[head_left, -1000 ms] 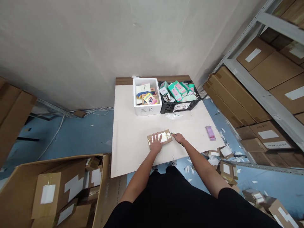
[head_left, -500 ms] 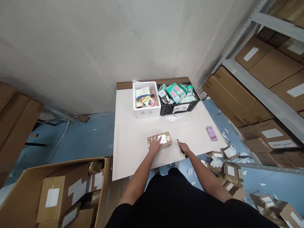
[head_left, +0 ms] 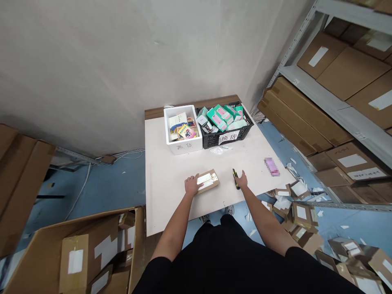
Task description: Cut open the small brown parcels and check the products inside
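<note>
One box (head_left: 208,183) lies at the middle of the table's (head_left: 167,179) near half, its long side running left to right and its right end slightly farther off. The left hand (head_left: 192,185) grasps its left end, fingers curled over that edge. A white label (head_left: 205,178) covers much of the top, and shiny tape (head_left: 214,177) shows at the right end.

To the right, apart from the box, a black and yellow knife (head_left: 236,179) lies on the table. The right hand (head_left: 241,179) is just beside it on the right, thumb and fingers parted and released; whether a fingertip touches the handle, I cannot tell.

Farther right, a blurred pink thing (head_left: 272,167) lies near the table's edge. At the far side stand a white bin (head_left: 192,150) of books (head_left: 186,132) and, beside it on the right, a black crate (head_left: 211,141) of green packs (head_left: 217,119). Clear plastic (head_left: 217,150) lies on the near side of the crate. On the near left, a big carton (head_left: 139,241) holds parcels (head_left: 74,265); a shelf (head_left: 321,104) fills the far right.
</note>
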`<move>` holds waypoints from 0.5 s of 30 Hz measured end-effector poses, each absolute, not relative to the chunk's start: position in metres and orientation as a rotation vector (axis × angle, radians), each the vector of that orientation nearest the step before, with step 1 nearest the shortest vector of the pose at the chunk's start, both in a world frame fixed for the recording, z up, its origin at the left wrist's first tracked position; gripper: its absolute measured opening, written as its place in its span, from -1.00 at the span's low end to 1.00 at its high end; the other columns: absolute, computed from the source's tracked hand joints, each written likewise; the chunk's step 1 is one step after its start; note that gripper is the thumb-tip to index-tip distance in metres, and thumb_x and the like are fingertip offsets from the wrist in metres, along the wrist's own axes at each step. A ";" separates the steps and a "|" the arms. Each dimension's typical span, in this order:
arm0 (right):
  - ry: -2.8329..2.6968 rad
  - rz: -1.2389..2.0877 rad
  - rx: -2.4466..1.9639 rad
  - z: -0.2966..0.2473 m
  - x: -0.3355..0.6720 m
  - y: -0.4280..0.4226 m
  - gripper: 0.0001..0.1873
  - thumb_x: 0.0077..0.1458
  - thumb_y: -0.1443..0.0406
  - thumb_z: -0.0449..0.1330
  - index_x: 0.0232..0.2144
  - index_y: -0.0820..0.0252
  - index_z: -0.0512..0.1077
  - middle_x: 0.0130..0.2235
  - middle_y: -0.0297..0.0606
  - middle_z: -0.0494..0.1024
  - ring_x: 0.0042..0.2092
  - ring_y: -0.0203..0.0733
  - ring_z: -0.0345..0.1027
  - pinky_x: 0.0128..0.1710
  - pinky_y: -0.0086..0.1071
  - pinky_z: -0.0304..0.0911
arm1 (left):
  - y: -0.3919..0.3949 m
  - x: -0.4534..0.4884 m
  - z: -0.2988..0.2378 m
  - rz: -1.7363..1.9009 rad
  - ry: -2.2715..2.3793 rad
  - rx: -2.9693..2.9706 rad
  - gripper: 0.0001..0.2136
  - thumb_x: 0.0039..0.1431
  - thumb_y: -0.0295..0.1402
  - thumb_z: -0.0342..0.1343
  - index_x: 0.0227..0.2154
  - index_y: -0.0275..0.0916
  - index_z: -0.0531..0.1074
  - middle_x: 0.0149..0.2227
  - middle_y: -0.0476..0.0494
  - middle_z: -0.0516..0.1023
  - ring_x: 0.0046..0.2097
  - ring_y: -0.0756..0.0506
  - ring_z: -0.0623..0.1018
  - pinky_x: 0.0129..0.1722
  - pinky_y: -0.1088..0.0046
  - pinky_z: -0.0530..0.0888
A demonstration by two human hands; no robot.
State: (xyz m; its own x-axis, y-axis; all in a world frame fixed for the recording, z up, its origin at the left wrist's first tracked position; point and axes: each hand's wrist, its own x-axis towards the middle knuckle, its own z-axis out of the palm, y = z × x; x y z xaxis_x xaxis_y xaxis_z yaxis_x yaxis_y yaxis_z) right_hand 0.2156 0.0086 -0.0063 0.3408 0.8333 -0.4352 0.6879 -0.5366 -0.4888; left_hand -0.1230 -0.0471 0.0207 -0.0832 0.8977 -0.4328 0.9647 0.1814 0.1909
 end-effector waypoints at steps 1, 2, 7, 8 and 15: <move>-1.423 0.933 -2.336 -0.003 0.206 0.009 -0.24 0.16 0.30 0.20 0.39 0.33 0.19 0.25 0.12 0.46 0.22 0.03 0.43 0.15 -0.28 0.33 | -0.049 -0.120 0.020 -0.192 2.058 1.729 -0.36 0.39 0.08 -0.02 0.43 -0.02 0.16 0.21 -0.28 0.50 0.21 -0.28 0.42 0.17 0.24 0.28; -1.493 0.910 -2.264 0.000 0.192 0.006 -0.29 0.21 0.29 0.15 0.38 0.34 0.21 0.26 0.10 0.46 0.21 0.01 0.43 0.17 -0.28 0.33 | -0.052 -0.117 0.018 -0.184 2.112 1.705 -0.36 0.41 0.09 -0.08 0.44 -0.05 0.13 0.19 -0.32 0.50 0.20 -0.30 0.43 0.15 0.22 0.30; -2.089 1.139 -1.819 0.003 0.099 -0.043 -0.35 0.30 0.31 0.05 0.42 0.10 0.23 0.33 -0.14 0.41 0.27 -0.03 0.36 0.22 -0.23 0.30 | -0.067 -0.095 0.010 -0.150 2.291 1.631 -0.29 0.46 0.08 -0.23 0.46 -0.33 0.08 0.05 -0.50 0.57 0.09 -0.35 0.54 0.09 0.16 0.37; -2.186 1.170 -1.810 0.002 0.083 -0.052 -0.28 0.29 0.33 0.07 0.47 0.10 0.14 0.35 -0.11 0.38 0.27 0.00 0.36 0.20 -0.22 0.31 | -0.069 -0.091 0.009 -0.147 2.298 1.615 -0.28 0.47 0.06 -0.23 0.45 -0.40 0.09 0.03 -0.53 0.59 0.06 -0.35 0.57 0.07 0.17 0.39; -2.522 1.118 -1.913 0.019 0.059 -0.037 -0.17 0.30 0.30 0.12 0.52 0.16 -0.06 0.18 0.03 0.55 0.15 0.09 0.48 0.02 -0.24 0.32 | -0.067 -0.096 0.019 -0.065 2.185 1.345 -0.37 0.50 -0.01 -0.29 0.21 -0.45 0.40 -0.06 -0.52 0.67 0.03 -0.33 0.65 -0.03 0.25 0.47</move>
State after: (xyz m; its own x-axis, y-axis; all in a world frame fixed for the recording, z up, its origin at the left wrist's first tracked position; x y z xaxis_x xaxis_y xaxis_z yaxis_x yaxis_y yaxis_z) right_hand 0.0591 -0.0367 0.0193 -0.3349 0.7750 -0.5359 0.9175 0.1386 -0.3729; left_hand -0.0964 -0.0668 0.0193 -0.3339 0.8067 -0.4876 0.8343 0.4937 0.2454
